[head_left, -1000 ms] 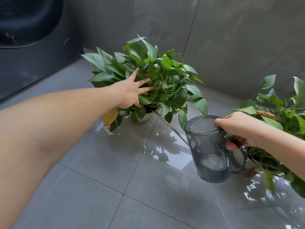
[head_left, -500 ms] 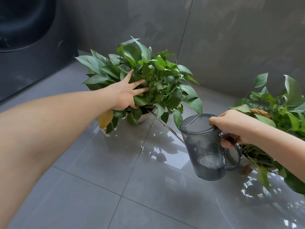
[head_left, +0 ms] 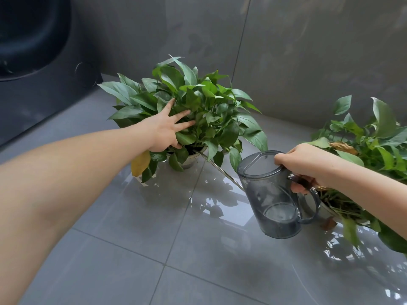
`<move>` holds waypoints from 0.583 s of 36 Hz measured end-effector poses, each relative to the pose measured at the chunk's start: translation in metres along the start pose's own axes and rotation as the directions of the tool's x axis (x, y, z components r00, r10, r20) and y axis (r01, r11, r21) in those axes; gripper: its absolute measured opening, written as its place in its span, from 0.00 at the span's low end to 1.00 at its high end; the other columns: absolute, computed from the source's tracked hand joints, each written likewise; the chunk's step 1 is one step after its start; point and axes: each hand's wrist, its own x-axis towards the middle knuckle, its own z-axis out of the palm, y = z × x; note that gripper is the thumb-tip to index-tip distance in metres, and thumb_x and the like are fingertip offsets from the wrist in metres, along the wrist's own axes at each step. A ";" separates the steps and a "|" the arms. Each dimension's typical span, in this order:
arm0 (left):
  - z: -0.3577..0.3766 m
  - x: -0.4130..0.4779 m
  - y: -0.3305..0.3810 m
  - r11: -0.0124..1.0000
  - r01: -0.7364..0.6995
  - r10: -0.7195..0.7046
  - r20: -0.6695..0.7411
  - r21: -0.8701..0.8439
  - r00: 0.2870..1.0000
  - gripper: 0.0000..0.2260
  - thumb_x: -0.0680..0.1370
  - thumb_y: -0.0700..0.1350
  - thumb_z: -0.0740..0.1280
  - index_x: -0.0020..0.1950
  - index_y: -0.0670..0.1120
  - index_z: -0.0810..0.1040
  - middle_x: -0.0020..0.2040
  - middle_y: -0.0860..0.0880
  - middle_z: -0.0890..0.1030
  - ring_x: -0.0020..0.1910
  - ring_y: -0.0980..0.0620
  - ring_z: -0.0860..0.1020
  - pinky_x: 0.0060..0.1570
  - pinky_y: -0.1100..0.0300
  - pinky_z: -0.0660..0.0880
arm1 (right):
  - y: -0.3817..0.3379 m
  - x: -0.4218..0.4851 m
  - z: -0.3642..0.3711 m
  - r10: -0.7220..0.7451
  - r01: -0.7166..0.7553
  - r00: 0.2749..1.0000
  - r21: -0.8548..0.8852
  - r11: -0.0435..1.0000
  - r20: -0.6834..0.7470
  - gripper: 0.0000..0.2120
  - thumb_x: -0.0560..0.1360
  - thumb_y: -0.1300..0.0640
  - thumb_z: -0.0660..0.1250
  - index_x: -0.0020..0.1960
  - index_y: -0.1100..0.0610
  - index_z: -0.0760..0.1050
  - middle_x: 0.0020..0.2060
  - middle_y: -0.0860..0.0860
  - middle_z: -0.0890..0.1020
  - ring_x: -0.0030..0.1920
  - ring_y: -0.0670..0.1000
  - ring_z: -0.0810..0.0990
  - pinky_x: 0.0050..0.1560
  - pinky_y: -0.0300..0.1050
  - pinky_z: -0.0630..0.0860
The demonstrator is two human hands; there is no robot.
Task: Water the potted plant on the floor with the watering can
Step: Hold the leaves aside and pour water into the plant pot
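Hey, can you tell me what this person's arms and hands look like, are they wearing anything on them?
Both forearms are bare as far as the picture reaches: no sleeve shows on either one. The left hand has no glove, ring, watch or bracelet in view. The right hand is likewise ungloved, with nothing visible on the wrist. No markings show on either arm. The fingernails that can be seen look short and unpainted.

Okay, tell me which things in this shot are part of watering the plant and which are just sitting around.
Part of the job:
- potted plant in the corner
- watering can, spout at the pot rim
- left hand parting the leaves
- right hand on the can's handle

Just there:
- second plant on the right
- dark appliance at left
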 end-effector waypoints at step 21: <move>0.003 0.001 -0.001 1.000 0.004 -0.005 -0.020 -0.012 1.000 0.27 0.79 0.41 0.53 0.73 0.68 0.56 0.78 0.44 0.38 0.75 0.36 0.35 0.66 0.26 0.39 | 0.001 -0.005 0.000 0.001 -0.004 0.999 0.078 0.997 0.034 0.15 0.77 0.56 0.60 0.55 0.68 0.73 0.27 0.59 0.74 0.12 0.51 0.70 0.20 0.38 0.71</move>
